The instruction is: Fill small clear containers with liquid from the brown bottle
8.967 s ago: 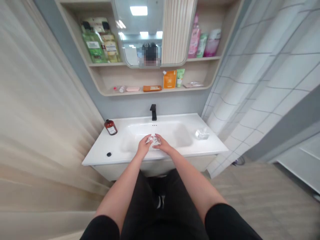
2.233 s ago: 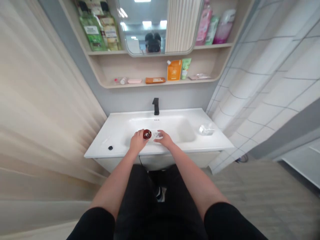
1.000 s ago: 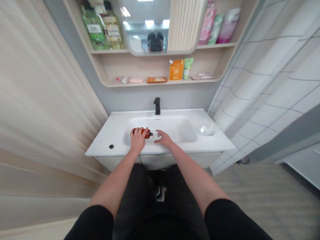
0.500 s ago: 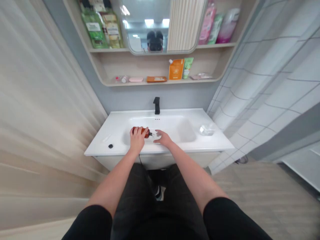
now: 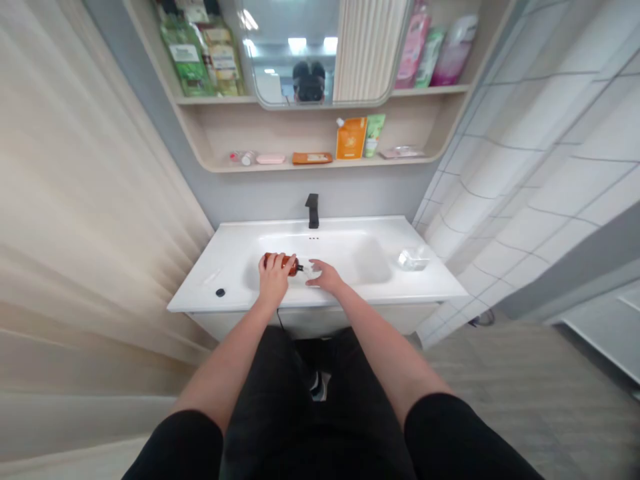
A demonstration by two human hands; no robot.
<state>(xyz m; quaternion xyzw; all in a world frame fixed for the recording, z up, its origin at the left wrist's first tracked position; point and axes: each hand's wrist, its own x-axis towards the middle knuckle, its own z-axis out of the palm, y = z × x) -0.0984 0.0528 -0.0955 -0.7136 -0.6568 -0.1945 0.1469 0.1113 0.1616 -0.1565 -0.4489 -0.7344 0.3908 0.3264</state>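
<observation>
My left hand point(image 5: 273, 279) is wrapped over an amber bottle point(image 5: 290, 266), which lies tipped on its side above the sink point(image 5: 367, 257). The bottle's narrow black neck point(image 5: 300, 268) points right. My right hand point(image 5: 325, 275) curves its fingers around a small clear, whitish thing point(image 5: 312, 272) at the mouth of the bottle. That thing is see-through and partly covered by the fingers, so its exact kind is hard to make out. On the counter left of the sink are a small black cap point(image 5: 221, 293) and a faint clear piece point(image 5: 212, 276).
A black faucet point(image 5: 313, 211) rises behind the sink. On the right of the counter point(image 5: 440, 283) stands a clear container point(image 5: 413, 259). Above, a shelf point(image 5: 280, 167) holds an orange pouch point(image 5: 351, 139), a green tube point(image 5: 374, 135) and small items, below a mirror point(image 5: 280, 67).
Both hands, the bottle and the small clear thing stay almost where they were. The whole view has shifted very slightly.
</observation>
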